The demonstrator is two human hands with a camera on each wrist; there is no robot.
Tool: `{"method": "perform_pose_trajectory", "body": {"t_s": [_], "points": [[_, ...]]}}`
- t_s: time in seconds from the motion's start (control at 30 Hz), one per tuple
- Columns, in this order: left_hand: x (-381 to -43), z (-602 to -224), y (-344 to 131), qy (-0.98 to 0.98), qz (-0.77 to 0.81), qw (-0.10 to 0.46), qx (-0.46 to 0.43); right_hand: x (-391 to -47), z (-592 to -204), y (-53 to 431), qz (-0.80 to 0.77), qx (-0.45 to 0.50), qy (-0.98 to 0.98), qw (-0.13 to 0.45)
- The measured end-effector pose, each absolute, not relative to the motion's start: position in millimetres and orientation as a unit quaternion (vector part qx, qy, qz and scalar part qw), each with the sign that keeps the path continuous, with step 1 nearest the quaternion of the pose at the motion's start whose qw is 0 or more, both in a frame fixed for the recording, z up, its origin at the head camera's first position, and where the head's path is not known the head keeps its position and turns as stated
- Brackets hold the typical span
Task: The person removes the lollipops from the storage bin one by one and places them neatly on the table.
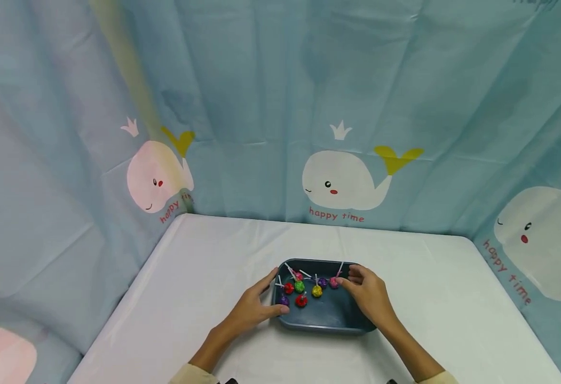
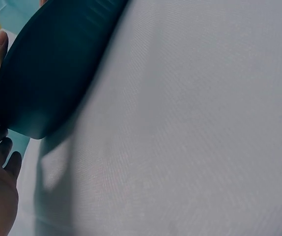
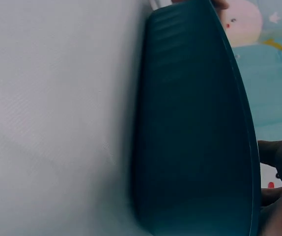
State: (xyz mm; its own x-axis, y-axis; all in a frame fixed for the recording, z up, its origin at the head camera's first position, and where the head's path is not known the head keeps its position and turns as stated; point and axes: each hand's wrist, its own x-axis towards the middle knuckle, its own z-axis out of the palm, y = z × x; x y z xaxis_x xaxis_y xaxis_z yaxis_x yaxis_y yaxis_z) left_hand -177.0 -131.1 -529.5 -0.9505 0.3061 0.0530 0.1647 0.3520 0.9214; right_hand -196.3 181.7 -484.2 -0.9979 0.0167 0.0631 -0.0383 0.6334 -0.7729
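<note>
A dark blue-grey rectangular tray [image 1: 338, 317] stands on the white cloth, with several wrapped lollipops in its left and back part. My left hand [image 1: 249, 309] holds the tray's left end, thumb at the front left rim and fingers along the outer side. Over the back right of the tray is my right hand [image 1: 370, 296], its thumb tip right at a pink lollipop [image 1: 334, 282] and its fingers apart from the thumb. Left of that lie a yellow lollipop [image 1: 316, 291], a green lollipop [image 1: 299, 287] and a red lollipop [image 1: 301, 301]. In both wrist views the tray's wall hides the lollipops.
The white-covered table [image 1: 213, 245] extends around the tray on every side. Behind it and at both sides hangs a blue curtain [image 1: 242, 176] printed with whales.
</note>
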Motion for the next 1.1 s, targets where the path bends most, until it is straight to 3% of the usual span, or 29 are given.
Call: {"method": "perform_pose_trajectory", "body": {"t_s": [1.1], "points": [[-168,-532,-128,0.828,0.542,0.046,0.139,-225,-507,162,0.352,0.045,-0.935,0.016]]}}
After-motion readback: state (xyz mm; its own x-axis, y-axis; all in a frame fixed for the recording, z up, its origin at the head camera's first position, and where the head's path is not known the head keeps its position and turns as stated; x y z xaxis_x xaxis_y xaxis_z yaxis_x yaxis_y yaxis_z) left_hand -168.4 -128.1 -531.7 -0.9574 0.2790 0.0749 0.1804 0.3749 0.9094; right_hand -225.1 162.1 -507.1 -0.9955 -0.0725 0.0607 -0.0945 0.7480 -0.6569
